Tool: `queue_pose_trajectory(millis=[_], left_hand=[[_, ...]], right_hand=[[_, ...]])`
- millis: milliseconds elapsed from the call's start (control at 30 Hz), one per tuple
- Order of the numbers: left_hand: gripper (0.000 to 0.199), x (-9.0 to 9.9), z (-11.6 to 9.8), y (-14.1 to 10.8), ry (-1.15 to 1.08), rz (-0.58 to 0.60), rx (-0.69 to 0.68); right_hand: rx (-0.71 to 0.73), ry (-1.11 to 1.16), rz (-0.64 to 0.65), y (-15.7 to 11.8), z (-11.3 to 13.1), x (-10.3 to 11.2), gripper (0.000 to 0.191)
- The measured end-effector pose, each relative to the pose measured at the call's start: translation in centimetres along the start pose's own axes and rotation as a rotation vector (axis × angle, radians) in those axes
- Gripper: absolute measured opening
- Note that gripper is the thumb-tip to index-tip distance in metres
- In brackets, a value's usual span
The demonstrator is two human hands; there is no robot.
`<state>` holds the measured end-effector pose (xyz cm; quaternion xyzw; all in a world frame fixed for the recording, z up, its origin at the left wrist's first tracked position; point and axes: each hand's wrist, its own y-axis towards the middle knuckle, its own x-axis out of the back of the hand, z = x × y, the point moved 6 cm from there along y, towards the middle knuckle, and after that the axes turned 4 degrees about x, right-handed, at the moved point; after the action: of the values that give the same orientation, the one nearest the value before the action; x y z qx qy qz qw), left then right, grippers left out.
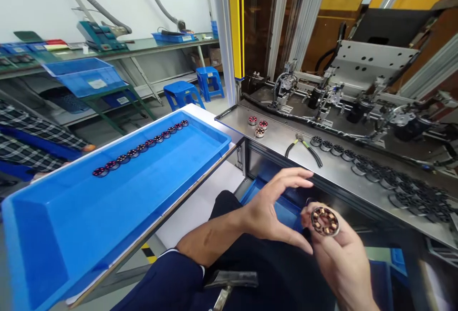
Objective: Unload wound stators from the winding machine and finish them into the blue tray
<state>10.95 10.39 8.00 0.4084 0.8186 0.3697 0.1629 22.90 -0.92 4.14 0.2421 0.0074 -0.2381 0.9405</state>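
My right hand (343, 253) grips a motor stator (325, 221), a round ring with copper windings, its open face turned up toward me. My left hand (275, 211) is just to the left of it, thumb and fingers spread wide apart, holding nothing. Beyond my hands, pliers (303, 149) with green and black handles lie spread on the metal machine bench (279, 146). Two red-topped stators (263, 124) and a paler copper-coloured stator (259, 132) sit to the left of the pliers.
Many black ring-shaped parts (372, 170) line the bench at right, before the machine fixtures (318, 94). At left, a blue tray (153, 187) holds a row of red-and-black stators (141, 148). A person's checked sleeve (39, 129) shows past the tray. Blue stools (182, 94) stand behind.
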Motion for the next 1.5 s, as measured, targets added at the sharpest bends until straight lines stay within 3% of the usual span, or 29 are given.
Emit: queue_pose_trajectory(millis=[67, 133, 233, 300, 433, 533, 633, 767, 933, 1167, 1267, 1367, 1500], left_hand=[[0.072, -0.1, 0.4, -0.6, 0.033, -0.086, 0.121], [0.062, -1.2, 0.8, -1.2, 0.032, -0.075, 0.23], [0.062, -3.0, 1.2, -1.6, 0.01, -0.04, 0.291], [0.058, -3.4, 1.2, -1.4, 0.033, -0.055, 0.258], [0.046, -2.7, 0.6, -0.8, 0.275, -0.084, 0.054], [0.037, -2.3, -0.2, -0.7, 0.484, -0.074, -0.082], [0.029, -2.5, -0.6, -0.8, 0.633, -0.031, -0.11], [0.023, -2.8, -0.6, -0.9, 0.727, 0.019, -0.081], [0.028, -2.7, -0.3, -1.3, 0.752, 0.05, -0.065], [0.031, -2.9, -0.3, -1.7, 0.749, 0.144, -0.096], [0.028, -2.4, -0.8, -1.7, 0.624, 0.071, -0.139], [0.022, -2.0, -0.4, -1.7, 0.442, 0.04, -0.057], [0.022, -2.0, 0.0, -1.8, 0.281, 0.055, 0.025]], right_hand=[[0.288, -0.279, -0.141, -0.2, 1.5, 1.1, 0.034], [0.552, -0.491, -0.186, -0.7, 2.7, 1.2, 0.044], [0.71, -0.665, -0.16, -1.3, 2.9, 0.7, 0.046], [0.692, -0.683, -0.142, -1.4, 2.9, 0.6, 0.044], [0.496, -0.606, -0.143, -1.2, 3.5, 1.9, 0.048], [0.549, -0.75, -0.082, -1.0, 5.0, 2.4, 0.036], [0.562, -0.89, 0.11, -0.4, 5.2, 1.9, 0.02], [0.588, -0.92, 0.219, 0.1, 5.3, 1.0, 0.023], [0.678, -0.976, 0.249, -0.1, 6.4, 0.0, 0.025], [0.674, -0.934, 0.234, 0.4, 7.5, -0.3, 0.024], [0.515, -0.837, 0.101, 1.1, 7.1, 0.5, 0.015], [0.306, -0.722, -0.016, 1.8, 5.5, 2.0, 0.005], [0.137, -0.646, -0.01, 2.2, 3.4, 3.1, 0.014]])
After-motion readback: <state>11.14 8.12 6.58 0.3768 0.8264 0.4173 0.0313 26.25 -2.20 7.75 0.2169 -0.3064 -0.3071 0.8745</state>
